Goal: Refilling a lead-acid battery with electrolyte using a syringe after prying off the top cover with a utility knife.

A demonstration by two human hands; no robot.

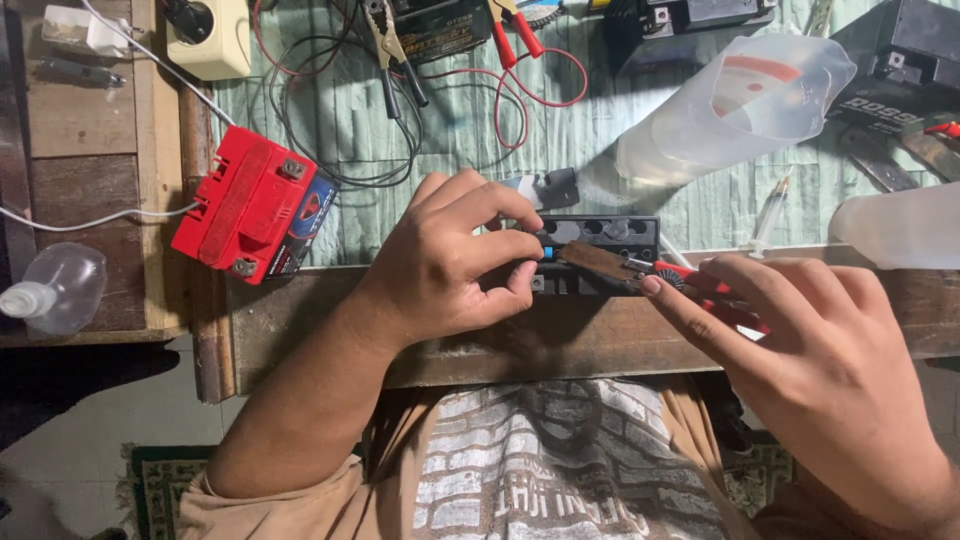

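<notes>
My right hand (830,350) grips red-handled pliers (690,283), their rusty jaws laid across the small black battery (598,250) with its row of round open cells. It sits at the near edge of the wooden bench (560,335). My left hand (445,265) pinches its left end, fingers curled shut. Farther left lies a red rectangular battery (250,205).

Left hand (450,265) curls, thumb meeting bent fingertips in a tight pinch grip. Just right of it, the right hand (810,345) lies palm-down, index finger extended toward that grip.
</notes>
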